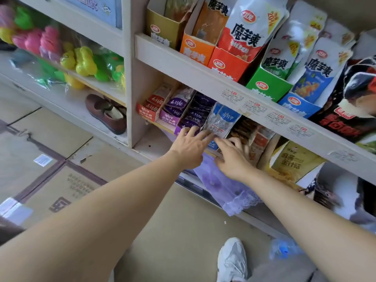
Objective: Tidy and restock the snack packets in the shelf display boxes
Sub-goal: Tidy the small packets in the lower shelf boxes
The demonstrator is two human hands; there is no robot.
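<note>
Head view: the left hand keeps a wide, slack grip. Its fingers are spread and nearly straight, the tips touching the lower edge of one blue-topped packet that stands upright at the middle of the frame, and it clasps nothing. The right hand lies just beside it, forefinger stretched to the same packet's bottom edge, the other fingers bent over the brown packets. Whether this grip has hold of anything cannot be told. The packet stands above a low blue box, mostly hidden by the hands.

To the left on that shelf three more display boxes sit in a row:
- one low red box
- one pale purple box
- one dark purple box, full of stacked packets

The upper shelf carries five boxes:
- yellow box
- orange box
- tall red box
- green box
- tall blue box

One black bag leans at the right edge. One lilac cloth hangs below the hands. One brown shoe lies left of centre, and one white sneaker is at the bottom of the frame
</note>
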